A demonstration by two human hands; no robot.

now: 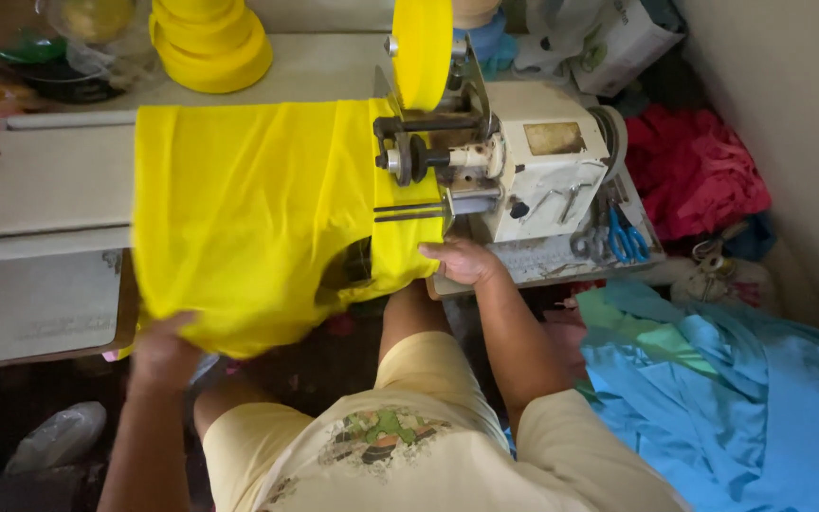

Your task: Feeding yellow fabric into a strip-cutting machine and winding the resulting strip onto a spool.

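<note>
While the person sits close below the camera, their left hand [165, 343] takes the lower edge of a yellow fabric piece [248, 213], its grip clenched on the cloth where it hangs off the bench [40, 303]. Slightly farther on, the right hand [462, 261] lies flat with a released grip, fingers pressing the fabric's right edge just beside the sewing machine [514, 166]. Blue cloth [741, 398] is piled to the right. Blue-handled scissors [626, 237] rest on the machine's base. Farther back, rolls of yellow tape [210, 43] stand on the bench.
</note>
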